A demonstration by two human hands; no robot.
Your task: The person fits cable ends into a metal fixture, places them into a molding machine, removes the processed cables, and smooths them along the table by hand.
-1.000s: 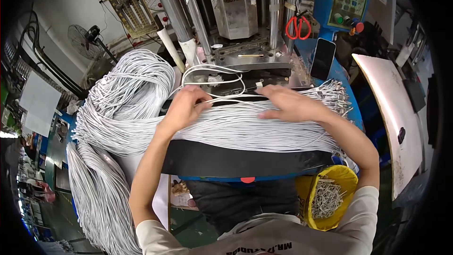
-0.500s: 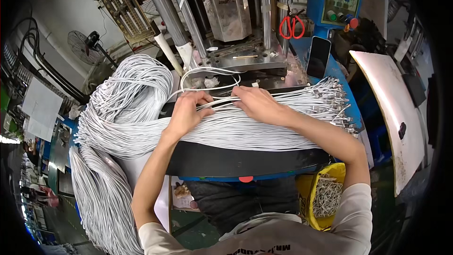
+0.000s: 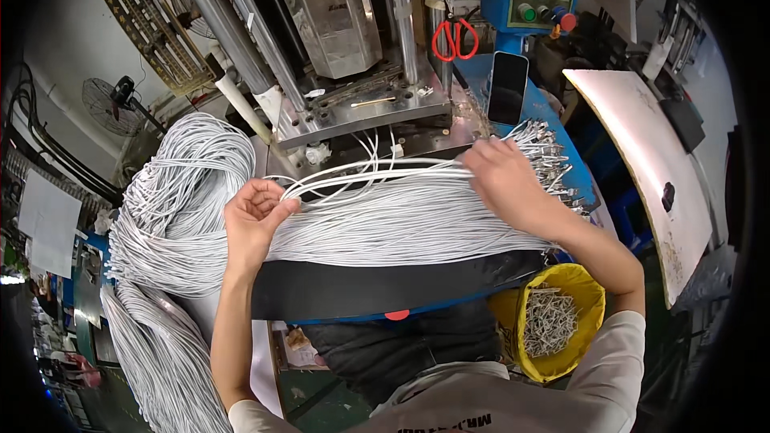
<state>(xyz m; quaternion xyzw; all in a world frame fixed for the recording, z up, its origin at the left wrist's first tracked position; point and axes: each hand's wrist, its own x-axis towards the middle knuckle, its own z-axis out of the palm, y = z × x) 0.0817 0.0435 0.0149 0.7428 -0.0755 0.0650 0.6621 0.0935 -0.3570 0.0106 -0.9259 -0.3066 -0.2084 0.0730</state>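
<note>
Pinching a small group of thin white cables (image 3: pixel 377 172), the left hand (image 3: pixel 255 220) has its fingers (image 3: pixel 282 210) curled narrowly about the strands at about 9 o'clock of the bundle, thumb against forefinger. The right hand (image 3: pixel 505 180) lies at about 2 o'clock with its fingers (image 3: pixel 475 162) closed over the same strands near their metal connector ends (image 3: pixel 549 162); exactly how many strands it grips I cannot tell. Judged step: separating a few cables off the main cable bundle (image 3: pixel 401 228), lifted strands arching slightly above the rest. Next move, as a judgement, calls for keeping the picked strands taut and clear of their neighbours so none snag. Materials: cables smooth, round, pale grey-white, flexible, lying parallel across a black padded surface edge (image 3: pixel 385 289) and spilling in a heavy looped mass (image 3: pixel 176 192) toward 8 o'clock and down to the floor. Connector ends bright metal, small, bristling. At 12 o'clock a steel press machine (image 3: pixel 345 40) with polished columns and a flat plate; red-handled scissors (image 3: pixel 455 36) hang at 1 o'clock beside a dark phone (image 3: pixel 508 88). A yellow bin (image 3: pixel 589 297) at 4 o'clock holds loose metal pieces.
</note>
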